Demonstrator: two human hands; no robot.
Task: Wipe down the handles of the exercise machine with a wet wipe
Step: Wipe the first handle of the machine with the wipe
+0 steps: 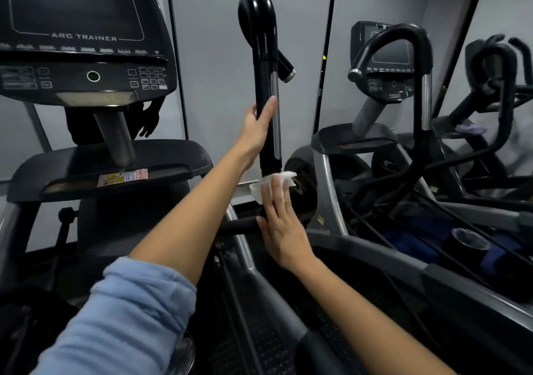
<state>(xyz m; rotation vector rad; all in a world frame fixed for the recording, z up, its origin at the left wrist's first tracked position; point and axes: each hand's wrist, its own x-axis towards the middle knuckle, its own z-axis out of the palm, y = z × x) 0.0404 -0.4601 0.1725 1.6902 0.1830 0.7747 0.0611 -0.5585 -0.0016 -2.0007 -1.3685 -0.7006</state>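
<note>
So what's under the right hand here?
A white wet wipe, pressed by the right hand around the base of the black handle. The wipe's middle and the handle surface beneath are covered.

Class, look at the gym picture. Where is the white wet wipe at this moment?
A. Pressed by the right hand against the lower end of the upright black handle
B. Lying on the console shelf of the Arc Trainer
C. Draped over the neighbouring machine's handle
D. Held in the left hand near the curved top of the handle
A: the right hand presses the wet wipe at the bottom of the upright black handle, while the left hand steadies the handle higher up with no wipe in it.
</note>
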